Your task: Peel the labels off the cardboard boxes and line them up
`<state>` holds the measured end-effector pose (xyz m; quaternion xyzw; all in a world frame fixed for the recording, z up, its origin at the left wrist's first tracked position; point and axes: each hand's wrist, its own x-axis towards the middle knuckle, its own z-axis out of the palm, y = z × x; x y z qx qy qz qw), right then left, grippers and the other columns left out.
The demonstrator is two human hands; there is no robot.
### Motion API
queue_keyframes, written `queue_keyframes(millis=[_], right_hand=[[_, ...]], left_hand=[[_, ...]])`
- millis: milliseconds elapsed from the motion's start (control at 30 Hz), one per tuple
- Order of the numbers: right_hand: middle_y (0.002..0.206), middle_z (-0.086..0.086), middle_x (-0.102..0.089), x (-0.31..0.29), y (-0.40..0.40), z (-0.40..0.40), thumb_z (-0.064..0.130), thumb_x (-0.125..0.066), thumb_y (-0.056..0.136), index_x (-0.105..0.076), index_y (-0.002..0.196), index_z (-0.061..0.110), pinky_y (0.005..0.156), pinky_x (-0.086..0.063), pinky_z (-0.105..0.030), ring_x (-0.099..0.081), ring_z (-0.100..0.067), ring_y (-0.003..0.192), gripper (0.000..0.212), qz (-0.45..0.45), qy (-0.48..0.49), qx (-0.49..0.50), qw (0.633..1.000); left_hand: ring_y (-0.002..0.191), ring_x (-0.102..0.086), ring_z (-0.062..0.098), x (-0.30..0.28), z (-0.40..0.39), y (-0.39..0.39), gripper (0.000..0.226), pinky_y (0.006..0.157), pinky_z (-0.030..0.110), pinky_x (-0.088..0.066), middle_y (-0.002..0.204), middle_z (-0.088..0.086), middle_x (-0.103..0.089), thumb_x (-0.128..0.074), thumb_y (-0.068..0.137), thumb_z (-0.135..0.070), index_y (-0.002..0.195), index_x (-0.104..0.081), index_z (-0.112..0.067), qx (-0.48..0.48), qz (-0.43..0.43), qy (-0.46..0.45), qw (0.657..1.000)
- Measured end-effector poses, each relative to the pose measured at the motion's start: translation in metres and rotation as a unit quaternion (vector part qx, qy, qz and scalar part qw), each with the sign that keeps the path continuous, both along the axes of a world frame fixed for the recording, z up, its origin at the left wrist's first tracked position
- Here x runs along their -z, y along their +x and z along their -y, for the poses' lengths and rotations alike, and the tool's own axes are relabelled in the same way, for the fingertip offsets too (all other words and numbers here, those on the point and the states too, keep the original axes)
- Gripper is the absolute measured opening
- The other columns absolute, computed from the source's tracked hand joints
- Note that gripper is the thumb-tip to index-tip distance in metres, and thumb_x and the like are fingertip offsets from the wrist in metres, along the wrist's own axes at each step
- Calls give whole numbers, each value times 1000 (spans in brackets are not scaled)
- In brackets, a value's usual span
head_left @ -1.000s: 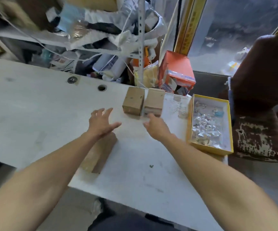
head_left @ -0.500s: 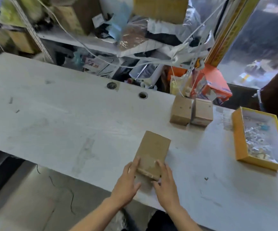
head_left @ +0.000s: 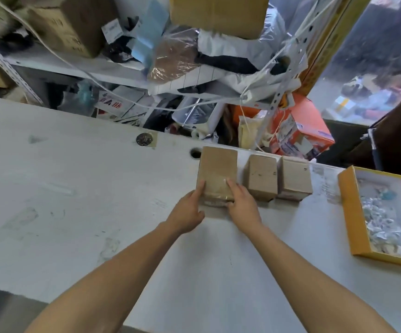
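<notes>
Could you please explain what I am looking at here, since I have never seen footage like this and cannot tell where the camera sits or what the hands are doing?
There is no machine here: a person wears a wide-angle camera on the head, so the single view looks forward and down along both bare forearms. The left hand and right hand rest on the near end of a cardboard box, one on each side, with the box lying on a white table. To its right stand two smaller cardboard boxes, touching each other, with a narrow gap to the held one. Further right lies a yellow tray of small shiny scraps. Behind the table is a cluttered shelf.
</notes>
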<state>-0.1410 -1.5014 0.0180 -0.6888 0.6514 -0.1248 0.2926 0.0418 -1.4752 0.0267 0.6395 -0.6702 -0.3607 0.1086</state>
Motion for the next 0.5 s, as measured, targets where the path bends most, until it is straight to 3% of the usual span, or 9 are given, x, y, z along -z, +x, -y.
queue_keyframes(millis=[200,333,500], right_hand=[[140,-13,-47,5,-3,42,4,-61,87,-30,150,24,99,-44,-39,-51,-33,120,74,-18,-17,-9,1000],[139,-14,-47,4,-1,43,3,-60,87,-29,150,24,98,-44,-39,-51,-33,119,74,-22,-21,-7,1000],[135,-18,-43,-21,7,45,9,-62,86,-23,148,20,92,-49,-43,-55,-38,112,74,-90,17,-41,995]], left_hand=[[105,-57,31,1,41,-4,92,79,28,-41,127,16,-57,-58,85,-10,157,-3,-24,23,7,-28,999],[103,-57,31,-1,44,0,92,82,32,-46,125,16,-58,-57,85,-8,157,-3,-24,27,1,-31,999],[102,-57,33,-22,47,1,87,85,37,-47,121,18,-57,-57,89,-13,156,-3,-24,57,43,-4,997]])
